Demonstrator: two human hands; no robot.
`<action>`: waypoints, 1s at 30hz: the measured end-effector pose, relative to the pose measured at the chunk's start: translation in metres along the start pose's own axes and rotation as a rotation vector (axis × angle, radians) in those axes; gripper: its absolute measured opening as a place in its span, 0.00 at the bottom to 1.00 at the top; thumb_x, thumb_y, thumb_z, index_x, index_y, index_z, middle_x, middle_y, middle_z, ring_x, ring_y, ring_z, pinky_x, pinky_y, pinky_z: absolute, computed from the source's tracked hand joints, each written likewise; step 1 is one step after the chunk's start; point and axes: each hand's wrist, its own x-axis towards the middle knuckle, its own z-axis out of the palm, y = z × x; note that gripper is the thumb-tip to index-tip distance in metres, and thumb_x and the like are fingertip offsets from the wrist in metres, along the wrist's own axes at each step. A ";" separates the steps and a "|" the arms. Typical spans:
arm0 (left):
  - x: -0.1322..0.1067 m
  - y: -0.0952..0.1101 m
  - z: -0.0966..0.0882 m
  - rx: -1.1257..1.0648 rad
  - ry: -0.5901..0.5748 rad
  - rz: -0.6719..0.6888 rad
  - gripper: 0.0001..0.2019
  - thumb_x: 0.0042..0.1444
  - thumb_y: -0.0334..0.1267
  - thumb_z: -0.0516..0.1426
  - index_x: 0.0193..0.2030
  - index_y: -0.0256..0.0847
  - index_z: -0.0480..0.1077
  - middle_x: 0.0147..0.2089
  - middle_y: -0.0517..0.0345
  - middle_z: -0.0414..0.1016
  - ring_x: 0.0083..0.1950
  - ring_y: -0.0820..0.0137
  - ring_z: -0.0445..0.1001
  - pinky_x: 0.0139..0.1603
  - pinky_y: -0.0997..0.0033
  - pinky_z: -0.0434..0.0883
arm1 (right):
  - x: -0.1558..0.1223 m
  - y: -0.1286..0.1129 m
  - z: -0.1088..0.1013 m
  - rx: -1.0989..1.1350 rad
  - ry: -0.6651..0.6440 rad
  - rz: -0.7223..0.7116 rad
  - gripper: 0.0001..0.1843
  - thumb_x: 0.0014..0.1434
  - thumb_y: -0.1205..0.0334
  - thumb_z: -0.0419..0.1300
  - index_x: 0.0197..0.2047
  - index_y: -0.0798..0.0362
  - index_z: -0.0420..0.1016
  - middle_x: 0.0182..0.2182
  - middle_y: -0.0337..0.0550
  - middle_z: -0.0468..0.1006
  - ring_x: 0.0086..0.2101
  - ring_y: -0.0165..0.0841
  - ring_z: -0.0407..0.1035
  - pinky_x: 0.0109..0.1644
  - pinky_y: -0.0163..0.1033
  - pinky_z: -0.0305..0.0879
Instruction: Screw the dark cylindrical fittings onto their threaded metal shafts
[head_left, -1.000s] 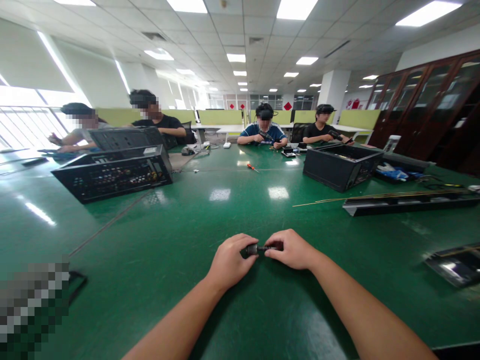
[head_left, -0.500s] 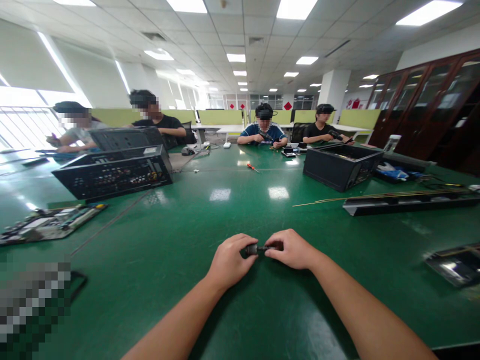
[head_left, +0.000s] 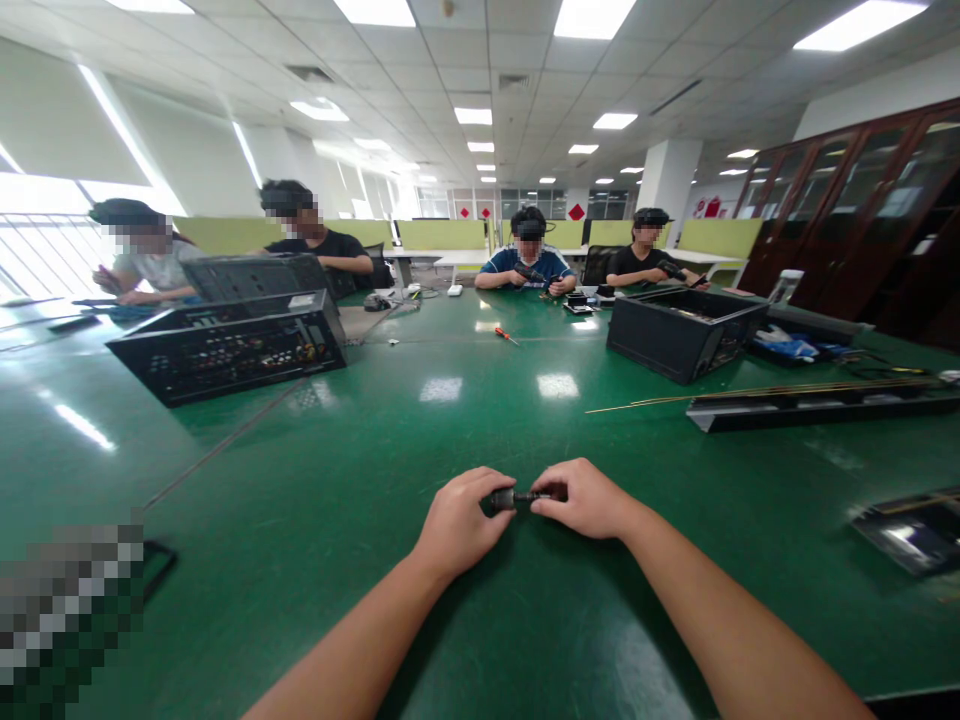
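Observation:
My left hand (head_left: 461, 520) is closed around the thick dark end of a small cylindrical tool (head_left: 504, 497) with a thin shaft. From the other side, my right hand (head_left: 583, 500) pinches the shaft between thumb and fingers. The tool lies level between my two hands, low over the green tabletop (head_left: 480, 430). Its exact kind is not clear, since fingers cover both ends.
Open black computer cases stand at left (head_left: 232, 345) and right (head_left: 667, 335). A long black metal rail (head_left: 810, 405) with thin rods lies at right. An orange screwdriver (head_left: 505, 335) lies farther off. Several co-workers sit around the table.
The circuit board seen earlier on the table at the left no longer shows. The co-worker at far left has shifted slightly left. My hands look the same.

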 end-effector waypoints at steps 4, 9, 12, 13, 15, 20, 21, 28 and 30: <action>0.000 -0.001 0.000 0.003 0.001 -0.007 0.15 0.48 0.28 0.62 0.43 0.45 0.76 0.43 0.56 0.79 0.44 0.64 0.77 0.49 0.64 0.74 | 0.000 0.000 0.000 -0.003 -0.003 -0.004 0.09 0.56 0.61 0.63 0.38 0.52 0.82 0.29 0.40 0.80 0.28 0.30 0.71 0.32 0.33 0.61; -0.001 -0.002 0.001 0.008 0.008 0.009 0.16 0.47 0.27 0.61 0.43 0.45 0.76 0.42 0.56 0.80 0.44 0.64 0.78 0.48 0.65 0.74 | 0.000 -0.001 -0.001 -0.020 0.004 -0.004 0.08 0.56 0.61 0.62 0.38 0.52 0.82 0.28 0.40 0.80 0.28 0.30 0.70 0.31 0.33 0.61; 0.000 -0.001 0.000 0.007 0.003 0.003 0.16 0.47 0.27 0.61 0.43 0.45 0.76 0.42 0.56 0.80 0.44 0.64 0.77 0.48 0.65 0.74 | 0.000 -0.001 -0.001 -0.021 0.003 -0.004 0.08 0.56 0.61 0.63 0.38 0.52 0.82 0.28 0.40 0.80 0.28 0.30 0.70 0.31 0.33 0.61; 0.000 -0.001 0.000 0.008 -0.001 0.000 0.16 0.47 0.27 0.61 0.43 0.45 0.76 0.42 0.56 0.80 0.44 0.64 0.77 0.48 0.64 0.74 | 0.000 -0.001 -0.002 -0.023 0.002 -0.005 0.08 0.56 0.61 0.63 0.38 0.52 0.82 0.28 0.40 0.80 0.28 0.31 0.70 0.31 0.33 0.61; 0.000 0.000 0.000 0.009 -0.003 -0.007 0.15 0.48 0.27 0.61 0.43 0.45 0.76 0.42 0.56 0.80 0.44 0.64 0.77 0.48 0.64 0.74 | 0.000 0.000 -0.002 -0.027 0.004 -0.007 0.09 0.56 0.61 0.62 0.38 0.52 0.82 0.28 0.40 0.80 0.28 0.31 0.71 0.32 0.33 0.61; 0.000 0.000 0.000 0.011 -0.006 -0.018 0.15 0.47 0.27 0.62 0.43 0.45 0.76 0.43 0.57 0.79 0.45 0.64 0.77 0.49 0.64 0.73 | 0.000 0.002 -0.002 -0.025 -0.003 -0.001 0.09 0.56 0.60 0.62 0.38 0.53 0.82 0.28 0.40 0.80 0.28 0.31 0.71 0.31 0.33 0.62; 0.000 0.000 0.000 0.011 -0.007 -0.020 0.15 0.47 0.27 0.62 0.43 0.45 0.76 0.43 0.57 0.79 0.45 0.64 0.77 0.49 0.64 0.73 | 0.000 0.002 -0.003 -0.025 -0.006 0.000 0.09 0.56 0.60 0.62 0.38 0.53 0.82 0.28 0.40 0.80 0.28 0.31 0.71 0.31 0.33 0.62; 0.000 -0.001 0.000 0.001 -0.013 -0.023 0.16 0.48 0.27 0.62 0.44 0.46 0.75 0.43 0.58 0.79 0.45 0.64 0.77 0.49 0.64 0.73 | -0.001 0.002 -0.004 -0.025 -0.010 0.004 0.09 0.56 0.60 0.62 0.39 0.53 0.82 0.29 0.41 0.80 0.28 0.31 0.71 0.32 0.33 0.62; 0.001 -0.001 0.000 -0.002 -0.012 -0.025 0.16 0.48 0.27 0.62 0.44 0.45 0.75 0.43 0.58 0.79 0.45 0.65 0.77 0.49 0.65 0.73 | -0.001 0.002 -0.004 -0.026 -0.009 0.003 0.09 0.56 0.61 0.62 0.39 0.53 0.82 0.29 0.41 0.80 0.28 0.31 0.71 0.32 0.33 0.62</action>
